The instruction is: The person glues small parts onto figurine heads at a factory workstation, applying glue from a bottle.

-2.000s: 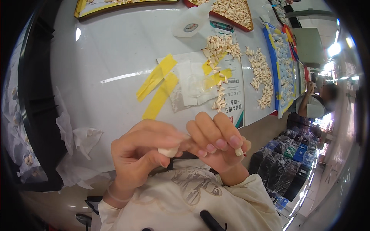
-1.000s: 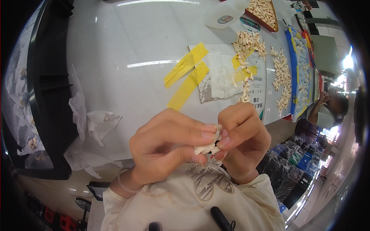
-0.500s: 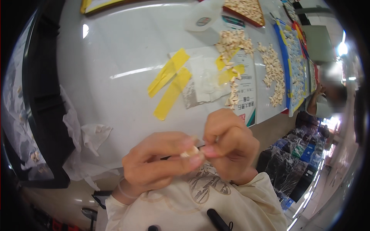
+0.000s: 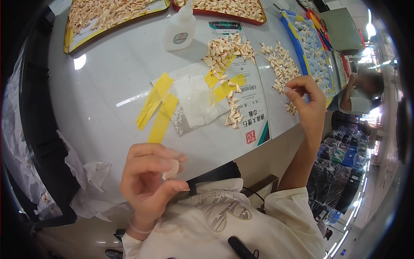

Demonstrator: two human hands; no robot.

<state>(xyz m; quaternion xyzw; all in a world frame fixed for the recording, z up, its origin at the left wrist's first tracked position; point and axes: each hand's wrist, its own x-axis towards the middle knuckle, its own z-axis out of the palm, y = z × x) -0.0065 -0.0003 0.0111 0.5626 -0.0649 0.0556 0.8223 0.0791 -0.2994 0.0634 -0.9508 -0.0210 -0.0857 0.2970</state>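
Note:
My left hand is curled near my body, over the near table edge, with a small cream piece pinched between thumb and fingers. My right hand reaches to the loose pile of cream wedge-shaped pieces at the right, its thumb and forefinger closed together. Whatever lies between those fingertips is too small to make out. Another heap of pieces, some with red tips, spreads over a printed sheet at the table's middle. Left of it, a round clear dish rests on a whitish pad.
Yellow tape strips lie left of the pad. A white squeeze bottle stands behind. Filled trays line the far side, and a blue-rimmed tray sits at right. A black rack stands at left. Another person is far right.
My hands have parted from being together in front of me. The right one went out to the right-hand pile; the left shifted slightly left, keeping the piece. The view has shifted, showing more trays.

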